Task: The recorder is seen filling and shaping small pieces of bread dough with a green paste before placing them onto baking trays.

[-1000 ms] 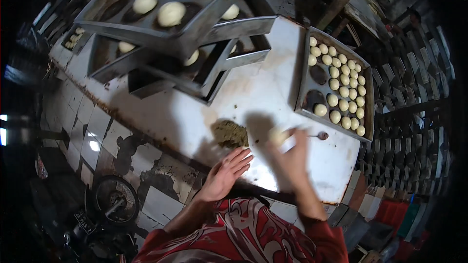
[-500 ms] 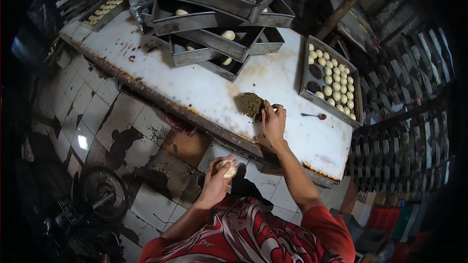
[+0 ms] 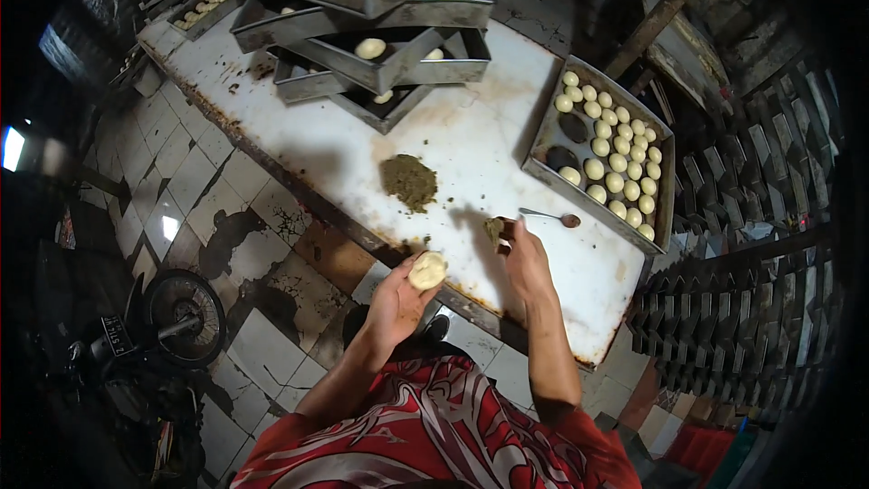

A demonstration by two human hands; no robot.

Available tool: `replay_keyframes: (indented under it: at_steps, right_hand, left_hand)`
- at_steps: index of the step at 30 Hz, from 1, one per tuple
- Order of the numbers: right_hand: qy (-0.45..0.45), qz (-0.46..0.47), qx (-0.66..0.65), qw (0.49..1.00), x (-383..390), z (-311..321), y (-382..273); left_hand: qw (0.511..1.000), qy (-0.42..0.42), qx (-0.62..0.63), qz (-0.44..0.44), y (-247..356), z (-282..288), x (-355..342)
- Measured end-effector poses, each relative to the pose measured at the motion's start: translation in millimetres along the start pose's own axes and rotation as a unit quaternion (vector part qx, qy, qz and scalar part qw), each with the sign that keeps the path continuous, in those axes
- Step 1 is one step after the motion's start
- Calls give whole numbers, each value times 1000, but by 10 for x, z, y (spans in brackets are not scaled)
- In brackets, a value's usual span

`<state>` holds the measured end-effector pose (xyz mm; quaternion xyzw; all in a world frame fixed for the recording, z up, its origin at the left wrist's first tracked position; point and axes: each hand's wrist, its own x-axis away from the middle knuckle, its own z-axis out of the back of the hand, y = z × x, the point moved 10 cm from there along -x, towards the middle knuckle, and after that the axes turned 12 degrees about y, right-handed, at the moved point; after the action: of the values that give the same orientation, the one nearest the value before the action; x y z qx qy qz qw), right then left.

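Observation:
My left hand holds a pale flattened dough piece near the front edge of the white table. My right hand pinches a small clump of dark green-brown filling just to the right of the dough. A mound of the same filling lies on the table beyond my hands. A metal spoon rests on the table right of my right hand. A grey tray with several round dough balls sits at the table's right end.
A stack of crossed grey trays holding dough balls fills the far side of the table. Another tray is at the far left. Empty stacked trays stand to the right. A motorbike wheel is on the tiled floor at the left.
My right hand has drawn back from the filling mound with a clump in its fingers, toward the dough. My left hand has lifted the dough closer to the table edge.

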<state>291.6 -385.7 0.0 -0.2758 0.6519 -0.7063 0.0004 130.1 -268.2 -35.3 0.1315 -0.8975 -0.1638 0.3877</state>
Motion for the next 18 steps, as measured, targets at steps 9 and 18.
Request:
replay_keyframes:
  at_steps: [9,18]
  right_hand:
    - [217,402,406,792,795,-132,-690]
    - [356,322,292,827,784,-53,-958]
  left_hand:
    - [980,-174,-94,13,-320,-1220,-179]
    - [967,-120,-210,82,-44,-1219,-982]
